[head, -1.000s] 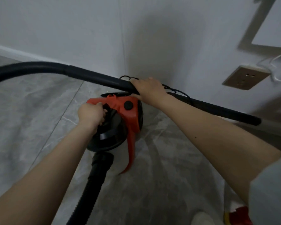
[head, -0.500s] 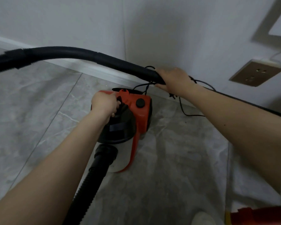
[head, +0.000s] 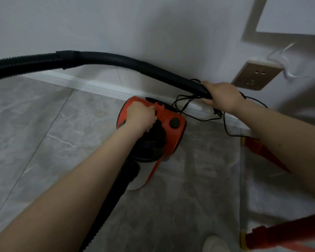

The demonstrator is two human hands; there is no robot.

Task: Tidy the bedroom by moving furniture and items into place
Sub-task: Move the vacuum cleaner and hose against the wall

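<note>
The left hand (head: 141, 116) is clenched on the handle of the orange vacuum (head: 168, 124), which sits by the floor's edge at the skirting. The right hand (head: 221, 98) grips the black wand (head: 153, 69) plus the loose cord (head: 225, 124). Best to set it down gently, keeping the cord from snagging underneath.

Orange-and-black canister vacuum cleaner (head: 169, 128) sits on the grey marble-pattern tiled floor (head: 35, 135), just before the white baseboard (head: 91, 86) at the foot of the pale wall (head: 153, 28). Left hand (head: 141, 116) on top of the canister, at its handle. Right hand (head: 221, 98) right of and behind the canister, around the black rigid wand tube (head: 135, 63), which runs leftward along the wall into a black ribbed hose (head: 24, 62). Thin black power cord (head: 225, 122) hangs in loops between right hand and canister. Gold-toned wall socket plate (head: 256, 75) on the wall, right of the right hand. A second ribbed hose section (head: 105, 202) leads from the canister's near side toward the camera.
</note>
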